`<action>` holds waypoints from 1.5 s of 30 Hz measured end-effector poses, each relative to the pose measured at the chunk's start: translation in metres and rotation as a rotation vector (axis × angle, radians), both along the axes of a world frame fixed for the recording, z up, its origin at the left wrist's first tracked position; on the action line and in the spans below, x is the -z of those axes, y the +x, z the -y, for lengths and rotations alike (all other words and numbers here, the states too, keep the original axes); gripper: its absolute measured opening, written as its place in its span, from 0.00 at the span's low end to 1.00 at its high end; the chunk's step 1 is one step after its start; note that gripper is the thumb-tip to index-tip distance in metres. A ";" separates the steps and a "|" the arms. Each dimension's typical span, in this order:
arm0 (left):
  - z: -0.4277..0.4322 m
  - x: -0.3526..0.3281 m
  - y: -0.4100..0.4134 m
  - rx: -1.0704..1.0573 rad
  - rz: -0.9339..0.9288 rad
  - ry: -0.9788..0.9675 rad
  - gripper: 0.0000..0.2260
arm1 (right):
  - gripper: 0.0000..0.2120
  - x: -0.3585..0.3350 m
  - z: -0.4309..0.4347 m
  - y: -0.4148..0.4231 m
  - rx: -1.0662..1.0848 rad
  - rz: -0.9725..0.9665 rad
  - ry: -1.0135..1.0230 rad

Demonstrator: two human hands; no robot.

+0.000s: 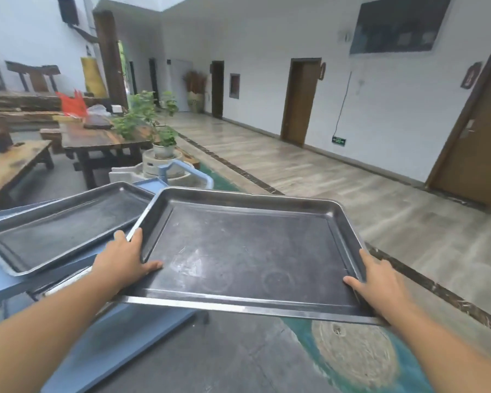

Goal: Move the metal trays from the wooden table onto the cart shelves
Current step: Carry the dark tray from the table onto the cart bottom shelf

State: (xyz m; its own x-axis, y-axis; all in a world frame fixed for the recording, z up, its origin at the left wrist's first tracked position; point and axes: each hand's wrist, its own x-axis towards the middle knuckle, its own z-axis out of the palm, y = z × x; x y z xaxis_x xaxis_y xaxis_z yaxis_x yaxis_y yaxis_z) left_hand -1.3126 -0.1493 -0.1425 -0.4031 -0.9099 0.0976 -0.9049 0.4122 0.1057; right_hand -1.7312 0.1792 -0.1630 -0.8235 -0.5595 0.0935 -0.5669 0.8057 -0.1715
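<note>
Two metal trays show. The nearer tray [247,251] is held in the air, level and empty, its dark floor scuffed with pale ring marks. The left hand [125,259] clasps its left rim, thumb lying inside on the floor and fingers curled under the edge. The right hand [376,282] clasps the right rim the same way, thumb inside and fingers beneath. The tray's left far corner overlaps the second tray [60,222], which lies flat and empty on the blue top shelf of the cart [0,282]. Whether the two trays touch cannot be told. A lower blue shelf [102,353] shows under the left forearm. Below the held tray lies the floor, dark with a teal patch and a round pale inlay. Behind the cart stand a potted plant [150,120] and a wooden tabletop [97,137] with a red bag [71,104] beyond it.
</note>
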 end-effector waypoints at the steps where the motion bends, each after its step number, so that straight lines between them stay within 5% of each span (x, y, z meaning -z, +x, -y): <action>1: 0.010 0.003 0.017 -0.028 0.003 0.004 0.44 | 0.44 0.004 0.022 0.005 -0.032 0.013 -0.006; 18: 0.035 0.046 0.206 -0.513 0.040 0.123 0.46 | 0.42 0.031 0.282 0.099 -0.517 -0.068 0.113; 32: -0.028 0.114 0.173 -0.776 0.055 0.311 0.48 | 0.38 0.116 0.328 0.070 -0.718 -0.007 0.240; 45: -0.008 0.207 0.169 -0.776 0.072 0.517 0.44 | 0.35 0.212 0.342 0.064 -0.713 0.056 0.498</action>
State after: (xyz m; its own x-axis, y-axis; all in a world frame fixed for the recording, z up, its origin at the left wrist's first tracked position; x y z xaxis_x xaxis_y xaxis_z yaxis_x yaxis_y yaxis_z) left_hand -1.1436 -0.1415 -0.3497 0.3457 -0.8508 -0.3957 -0.9190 -0.3922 0.0405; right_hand -1.6676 -0.1632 -0.3746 -0.2571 -0.9086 -0.3292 -0.9661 0.2505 0.0633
